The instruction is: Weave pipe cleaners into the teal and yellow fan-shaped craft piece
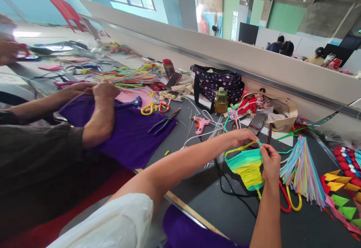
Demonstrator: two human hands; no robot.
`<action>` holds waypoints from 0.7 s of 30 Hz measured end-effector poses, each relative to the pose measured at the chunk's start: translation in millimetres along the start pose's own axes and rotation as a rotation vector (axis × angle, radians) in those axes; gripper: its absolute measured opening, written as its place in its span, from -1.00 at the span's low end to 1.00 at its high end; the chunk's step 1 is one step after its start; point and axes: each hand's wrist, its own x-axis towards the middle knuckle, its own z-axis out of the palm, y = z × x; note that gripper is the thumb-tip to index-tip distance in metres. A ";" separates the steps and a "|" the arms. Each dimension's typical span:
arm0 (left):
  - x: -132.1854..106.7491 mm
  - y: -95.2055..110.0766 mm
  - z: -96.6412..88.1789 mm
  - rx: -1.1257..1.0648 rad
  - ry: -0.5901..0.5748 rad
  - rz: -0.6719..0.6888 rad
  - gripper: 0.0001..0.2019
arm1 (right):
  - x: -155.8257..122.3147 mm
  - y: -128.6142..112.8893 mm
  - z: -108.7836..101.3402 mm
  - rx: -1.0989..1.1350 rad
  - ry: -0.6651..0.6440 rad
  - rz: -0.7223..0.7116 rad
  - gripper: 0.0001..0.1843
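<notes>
My left hand (244, 138) is closed at the far end of a thin yellow-and-teal cord (239, 149). The thumb and fingers of my right hand (270, 158) pinch the cord's teal tip, right beside my left fingertips. Below them hangs a pleated teal-and-yellow piece (246, 167), partly behind my right hand; a short yellow tail dangles from its lower edge. Teal cord also runs off to the right towards a bundle of pastel strands (303, 171). Under that bundle lie red-and-yellow-handled scissors (294, 203), their blades hidden.
A pink glue gun (201, 124), pliers (164, 122), a green bottle (221, 100), a dark patterned bag (218, 82) and a beige bag (284, 114) are on the dark table (203, 188). At left, a co-worker's hands (97, 90) work above purple cloth (135, 135).
</notes>
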 end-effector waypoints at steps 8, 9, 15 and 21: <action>-24.4 -13.8 4.0 0.962 0.411 1.009 -0.85 | 4.9 8.3 -3.6 0.075 0.081 0.044 -0.70; -28.3 -14.1 4.9 1.090 0.424 1.064 -0.82 | 4.9 8.9 -3.2 0.081 0.074 0.045 -0.70; -31.5 -14.8 10.8 1.423 0.503 1.164 -0.79 | 2.6 6.4 -0.6 0.085 0.069 0.026 -0.70; -29.8 -15.3 11.1 1.463 0.559 1.143 -0.81 | 0.0 2.0 1.2 0.062 0.046 0.014 -0.73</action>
